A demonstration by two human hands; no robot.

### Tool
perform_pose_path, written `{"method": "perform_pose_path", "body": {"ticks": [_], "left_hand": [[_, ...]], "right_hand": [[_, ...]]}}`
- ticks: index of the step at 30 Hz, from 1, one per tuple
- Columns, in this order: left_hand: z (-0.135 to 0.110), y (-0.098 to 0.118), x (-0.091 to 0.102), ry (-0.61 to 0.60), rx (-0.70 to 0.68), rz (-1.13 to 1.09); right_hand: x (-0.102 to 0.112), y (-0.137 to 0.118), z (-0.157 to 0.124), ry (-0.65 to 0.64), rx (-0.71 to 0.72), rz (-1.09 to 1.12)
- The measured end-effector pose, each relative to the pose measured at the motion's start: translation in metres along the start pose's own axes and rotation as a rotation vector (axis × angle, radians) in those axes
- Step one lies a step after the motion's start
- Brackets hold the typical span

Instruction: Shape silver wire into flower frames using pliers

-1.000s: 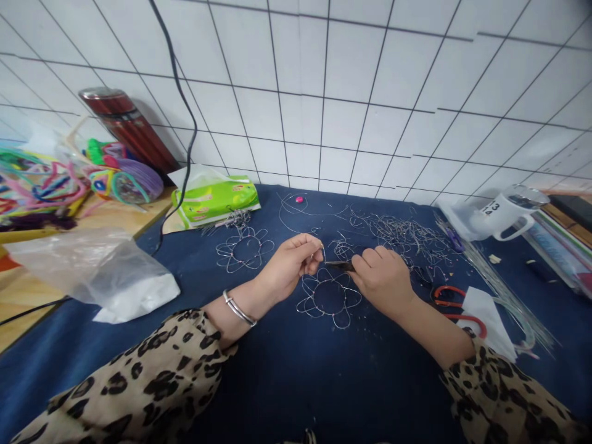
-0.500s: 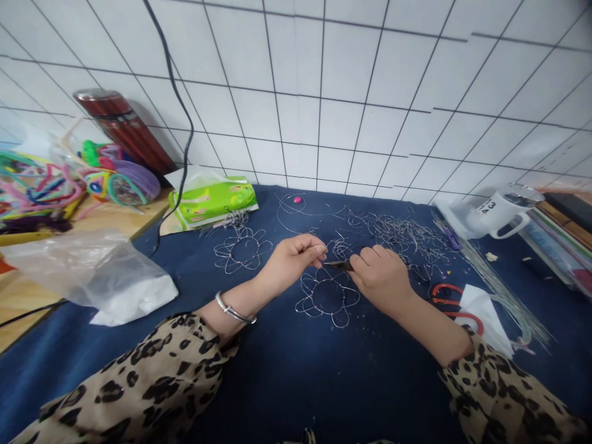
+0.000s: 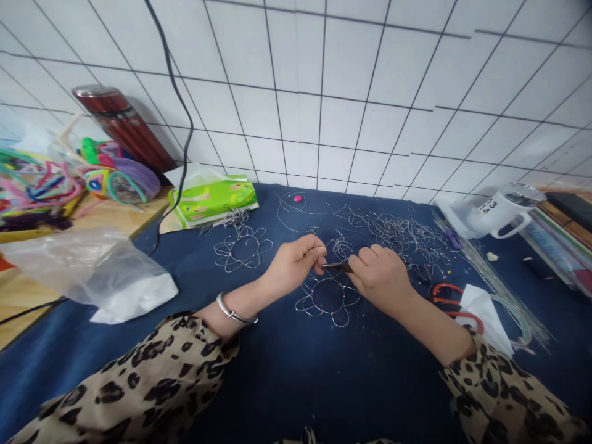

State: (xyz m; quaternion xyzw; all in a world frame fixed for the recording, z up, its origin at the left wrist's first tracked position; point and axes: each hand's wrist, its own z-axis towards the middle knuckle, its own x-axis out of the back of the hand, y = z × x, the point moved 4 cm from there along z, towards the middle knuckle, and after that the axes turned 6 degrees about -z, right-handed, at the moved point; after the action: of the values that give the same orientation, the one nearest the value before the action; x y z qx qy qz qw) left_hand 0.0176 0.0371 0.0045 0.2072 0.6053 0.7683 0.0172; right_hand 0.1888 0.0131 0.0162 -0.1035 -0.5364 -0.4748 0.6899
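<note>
My right hand [image 3: 380,274] is wrapped round a pair of dark pliers [image 3: 340,267], whose tip points left. My left hand [image 3: 303,260] is closed in a pinch right at the plier tip; what lies between its fingers is too small to make out. Just below both hands, a flower-shaped wire piece [image 3: 327,299] with looped petals and tiny pinkish beads lies on the dark blue cloth [image 3: 296,382]. A second wire flower [image 3: 243,250] rests to the left of my left hand.
Tangled wire scraps [image 3: 402,233] lie behind my right hand. Orange-handled scissors [image 3: 446,295], straight wires [image 3: 504,283] and a white mug [image 3: 502,213] are at the right. Leftward are a green tissue pack [image 3: 213,202], a plastic bag [image 3: 99,265] and a red thermos [image 3: 124,126].
The plier tip has come closer to my left fingertips, now meeting them. My left fingers have curled slightly more; the wire flowers have stayed in place.
</note>
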Motion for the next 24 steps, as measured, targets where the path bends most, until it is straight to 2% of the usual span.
{"method": "perform_pose_path", "body": {"ticks": [9, 17, 24], "left_hand": [[-0.001, 0.003, -0.001, 0.024, 0.007, -0.007], [-0.004, 0.010, -0.001, 0.027, -0.074, 0.122], [-0.006, 0.015, -0.003, 0.032, -0.098, 0.240]], "right_hand": [[0.004, 0.001, 0.002, -0.053, -0.007, 0.063], [-0.005, 0.004, 0.000, -0.207, -0.062, 0.249], [0.004, 0.001, -0.001, -0.211, -0.084, 0.190]]}}
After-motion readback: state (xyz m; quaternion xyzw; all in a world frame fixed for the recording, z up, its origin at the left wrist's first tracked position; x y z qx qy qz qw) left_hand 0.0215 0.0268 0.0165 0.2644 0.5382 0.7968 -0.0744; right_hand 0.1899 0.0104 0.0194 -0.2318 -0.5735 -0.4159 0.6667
